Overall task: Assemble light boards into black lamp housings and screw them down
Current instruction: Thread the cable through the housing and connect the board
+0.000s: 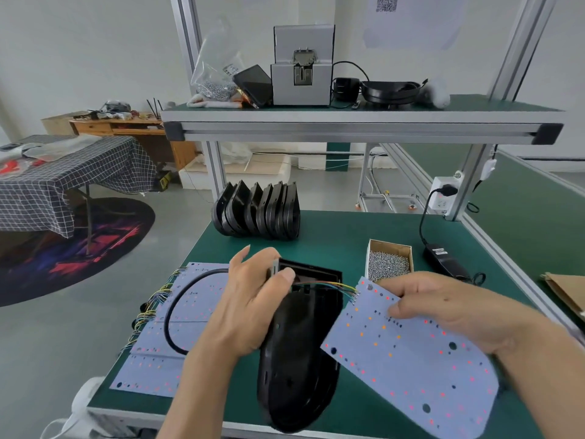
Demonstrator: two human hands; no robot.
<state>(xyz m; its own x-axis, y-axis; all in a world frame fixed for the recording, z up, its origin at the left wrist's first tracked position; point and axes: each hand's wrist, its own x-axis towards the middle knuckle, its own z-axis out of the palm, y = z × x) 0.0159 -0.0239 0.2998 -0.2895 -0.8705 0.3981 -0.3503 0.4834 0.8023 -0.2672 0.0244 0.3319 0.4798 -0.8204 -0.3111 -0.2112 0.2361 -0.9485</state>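
Head view: black lamp housing point(297, 369) lies on the green desk point(348, 236) near its front edge, open side up, rounded end toward the person. Left hand point(243, 308) grips the housing's upper left side, thumb curled over a small grey part at the rim, the other fingers point(239, 258) loosely extended. Right hand point(449, 315) pinches a light board point(408, 359) by its upper edge, fingers curled on top; the board is tilted, lying just right of the housing and overlapping its right rim. Coloured wires point(335, 285) run from the board's top corner into the housing. A stack of further light boards point(177, 315) with a black cable loop sits left of the housing. Spare housings point(262, 213) stand on edge at the desk's far side. Open box of screws point(388, 261) sits right of centre, a black power adapter point(443, 259) beside it.
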